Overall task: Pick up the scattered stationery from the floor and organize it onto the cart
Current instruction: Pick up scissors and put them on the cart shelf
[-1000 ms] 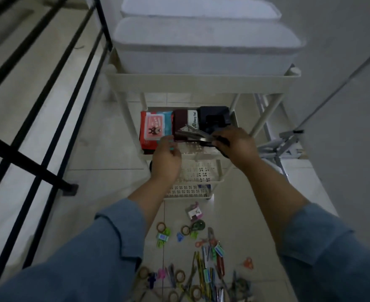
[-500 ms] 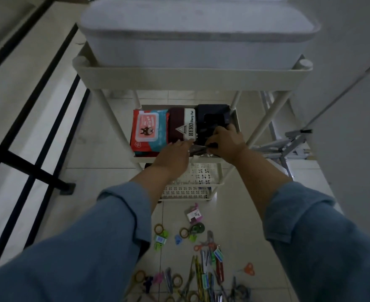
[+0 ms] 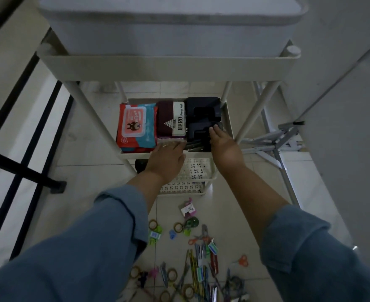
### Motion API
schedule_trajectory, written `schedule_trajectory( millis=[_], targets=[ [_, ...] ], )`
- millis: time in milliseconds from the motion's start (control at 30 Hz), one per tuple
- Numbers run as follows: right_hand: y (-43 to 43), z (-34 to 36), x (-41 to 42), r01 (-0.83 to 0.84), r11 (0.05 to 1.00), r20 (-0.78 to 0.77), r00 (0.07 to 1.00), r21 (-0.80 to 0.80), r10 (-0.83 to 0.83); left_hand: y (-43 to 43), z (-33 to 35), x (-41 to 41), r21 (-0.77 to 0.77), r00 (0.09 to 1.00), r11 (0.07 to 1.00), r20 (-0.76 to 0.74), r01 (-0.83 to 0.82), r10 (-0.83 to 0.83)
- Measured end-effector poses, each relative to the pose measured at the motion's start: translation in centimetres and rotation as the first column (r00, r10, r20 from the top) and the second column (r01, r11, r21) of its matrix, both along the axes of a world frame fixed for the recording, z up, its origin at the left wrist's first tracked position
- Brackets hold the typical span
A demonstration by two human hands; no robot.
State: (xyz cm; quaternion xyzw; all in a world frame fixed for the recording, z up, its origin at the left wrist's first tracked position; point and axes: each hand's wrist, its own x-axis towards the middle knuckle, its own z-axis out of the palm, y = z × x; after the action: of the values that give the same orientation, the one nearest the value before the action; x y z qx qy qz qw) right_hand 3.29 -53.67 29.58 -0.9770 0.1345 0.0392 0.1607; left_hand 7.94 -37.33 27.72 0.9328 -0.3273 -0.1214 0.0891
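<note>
Cart point(image 3: 166, 68), middle shelf: wipes pack point(image 3: 136, 125) at 9 o'clock, stamp pad point(image 3: 172, 119) centre, black hole punch point(image 3: 201, 110) at 3 o'clock, scissors point(image 3: 194, 146) at the front edge.
Left hand point(image 3: 167, 159): fingers straight over the shelf rim, holding nothing.
Right hand point(image 3: 224, 148): fingers extended, tips touching the punch.
Scattered stationery point(image 3: 192, 258): floor, 6 o'clock of the cart.

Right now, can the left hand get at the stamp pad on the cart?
Probably yes. The left hand is at the front rim of the shelf, just before the stamp pad, with nothing between them. The right hand is aside, on a black item.
</note>
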Motion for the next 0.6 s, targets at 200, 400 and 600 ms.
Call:
schedule_trajectory(
  millis=[200, 400, 600],
  targets=[
    [1.0, 0.2, -0.1, 0.048, 0.999, -0.066, 0.997, 0.011, -0.047, 0.2, 0.8, -0.5, 0.016, 0.999, 0.999, -0.008, -0.039, 0.039],
    [3.5, 0.0, -3.5, -0.047, 0.995, 0.364, 0.932, 0.091, 0.011, 2.4, 2.1, -3.0, -0.309, 0.999, 0.950, -0.001, -0.043, 0.045],
    [8.4, -2.4, -9.6, -0.121, 0.971, 0.438, 0.899, 0.209, 0.018, 7.7, 1.3, -8.5, -0.396, 0.986, 0.905, -0.121, -0.153, 0.114]
  ],
)
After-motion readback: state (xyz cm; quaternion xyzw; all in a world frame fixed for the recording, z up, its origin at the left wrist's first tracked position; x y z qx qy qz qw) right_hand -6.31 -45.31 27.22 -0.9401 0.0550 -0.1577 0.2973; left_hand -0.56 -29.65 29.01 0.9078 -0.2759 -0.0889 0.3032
